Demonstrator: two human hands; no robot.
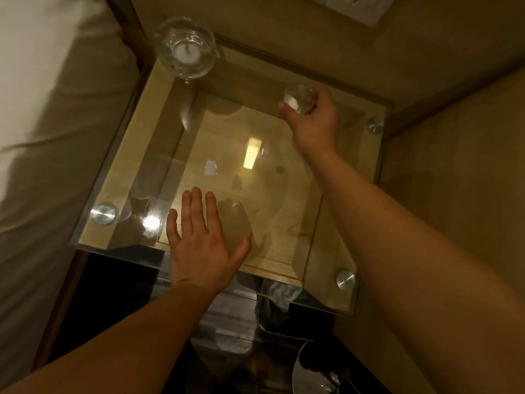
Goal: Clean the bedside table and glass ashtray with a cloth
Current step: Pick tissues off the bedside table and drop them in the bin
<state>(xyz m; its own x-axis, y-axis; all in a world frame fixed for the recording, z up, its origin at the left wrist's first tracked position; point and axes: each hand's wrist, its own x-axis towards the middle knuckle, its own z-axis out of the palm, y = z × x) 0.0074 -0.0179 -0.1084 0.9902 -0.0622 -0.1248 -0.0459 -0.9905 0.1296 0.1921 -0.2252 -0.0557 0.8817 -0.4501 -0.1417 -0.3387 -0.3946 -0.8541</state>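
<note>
The bedside table (pixel 133 143) has a pale wood frame under a clear glass top held by round metal studs (pixel 103 213). At its far left corner stands a round clear glass ashtray (pixel 187 48) with something white and round inside it. My right hand (pixel 315 126) is at the far right of the top, shut on a small clear glass (pixel 297 100); whether the glass touches the top I cannot tell. My left hand (pixel 199 243) is spread flat, fingers apart, at the near edge of the glass top and holds nothing. No cloth is in either hand.
A bed with white bedding (pixel 56 109) runs along the left side of the table. Walls close in behind and to the right, with a white socket (pixel 360 7) on the back wall. Something white and crumpled (pixel 282 292) lies below the near edge. A shiny curved object (pixel 312 373) is at the bottom right.
</note>
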